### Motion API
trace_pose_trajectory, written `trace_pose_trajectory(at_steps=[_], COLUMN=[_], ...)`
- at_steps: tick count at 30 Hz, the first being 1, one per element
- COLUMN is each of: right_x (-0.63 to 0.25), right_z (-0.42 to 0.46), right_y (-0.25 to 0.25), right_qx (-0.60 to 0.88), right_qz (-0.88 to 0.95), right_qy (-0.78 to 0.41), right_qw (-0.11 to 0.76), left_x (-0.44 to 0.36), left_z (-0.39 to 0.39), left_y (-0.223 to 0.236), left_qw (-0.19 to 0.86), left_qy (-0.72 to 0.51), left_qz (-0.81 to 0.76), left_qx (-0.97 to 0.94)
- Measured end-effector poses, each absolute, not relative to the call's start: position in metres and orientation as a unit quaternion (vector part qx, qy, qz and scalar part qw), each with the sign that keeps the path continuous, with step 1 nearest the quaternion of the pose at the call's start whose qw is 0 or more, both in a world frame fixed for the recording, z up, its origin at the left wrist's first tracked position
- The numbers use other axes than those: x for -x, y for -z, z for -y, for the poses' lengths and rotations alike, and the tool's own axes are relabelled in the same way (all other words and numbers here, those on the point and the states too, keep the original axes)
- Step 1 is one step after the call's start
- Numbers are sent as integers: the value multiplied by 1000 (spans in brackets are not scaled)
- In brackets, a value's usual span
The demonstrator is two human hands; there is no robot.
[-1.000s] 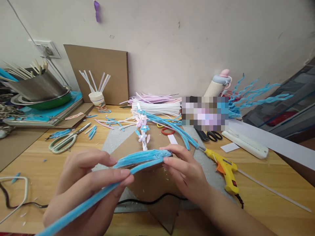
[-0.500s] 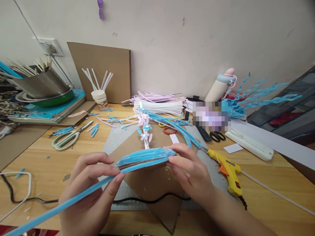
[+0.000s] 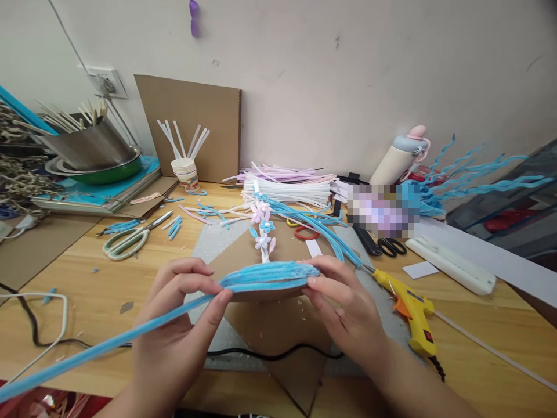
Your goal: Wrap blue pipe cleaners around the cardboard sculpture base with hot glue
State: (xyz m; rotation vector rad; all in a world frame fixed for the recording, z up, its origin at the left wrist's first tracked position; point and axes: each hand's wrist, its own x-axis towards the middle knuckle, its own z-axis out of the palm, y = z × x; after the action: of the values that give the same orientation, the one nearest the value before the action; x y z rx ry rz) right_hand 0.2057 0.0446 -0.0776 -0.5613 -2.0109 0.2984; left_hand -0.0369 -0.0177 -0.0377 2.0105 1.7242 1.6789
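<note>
Between my two hands is a cardboard piece (image 3: pixel 261 297) covered in rows of blue pipe cleaner. My left hand (image 3: pixel 180 313) pinches a long blue pipe cleaner (image 3: pixel 113 338) against the piece's left end; its tail runs off to the lower left. The pipe cleaner lies along the near edge of the piece. With thumb and fingers, my right hand (image 3: pixel 343 307) grips the right end of the covered piece. Behind it stands a white stem with pink and blue flowers (image 3: pixel 263 226). A yellow glue gun (image 3: pixel 411 310) rests to the right of my right hand.
Green-handled scissors (image 3: pixel 126 242) and blue offcuts lie at left. A paper cup (image 3: pixel 184 173) holds white sticks. Bundles of white pipe cleaners (image 3: pixel 287 191) and blue pipe cleaners (image 3: pixel 322 232) lie behind. A black cable (image 3: pixel 274 353) crosses the mat. A white power strip (image 3: pixel 452 266) sits at right.
The gap between the near pipe cleaner and the covered rows has narrowed, with less brown cardboard showing. My view has turned slightly left, and both hands appear farther right.
</note>
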Motion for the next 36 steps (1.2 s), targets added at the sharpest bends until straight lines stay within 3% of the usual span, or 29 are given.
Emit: trace_pose_trajectory(at_steps=[7, 17, 24, 33, 36], right_x=[-205, -205, -206, -205, -205], right_z=[-46, -47, -45, -46, -46], right_y=[78, 78, 78, 78, 78], right_qx=[240, 242, 238, 240, 237], right_qz=[824, 825, 825, 825, 825], right_qy=[-113, -118, -125, -115, -125], right_qw=[500, 497, 497, 498, 498], left_x=[35, 33, 36, 35, 31], left_z=[17, 23, 30, 33, 22], left_y=[35, 13, 2, -2, -10], left_qw=[16, -84, -141, -152, -122], left_qy=[-548, -539, -460, -467, -531], left_qz=[-562, -455, -380, -412, -470], left_qx=[-620, -704, -790, -767, -694])
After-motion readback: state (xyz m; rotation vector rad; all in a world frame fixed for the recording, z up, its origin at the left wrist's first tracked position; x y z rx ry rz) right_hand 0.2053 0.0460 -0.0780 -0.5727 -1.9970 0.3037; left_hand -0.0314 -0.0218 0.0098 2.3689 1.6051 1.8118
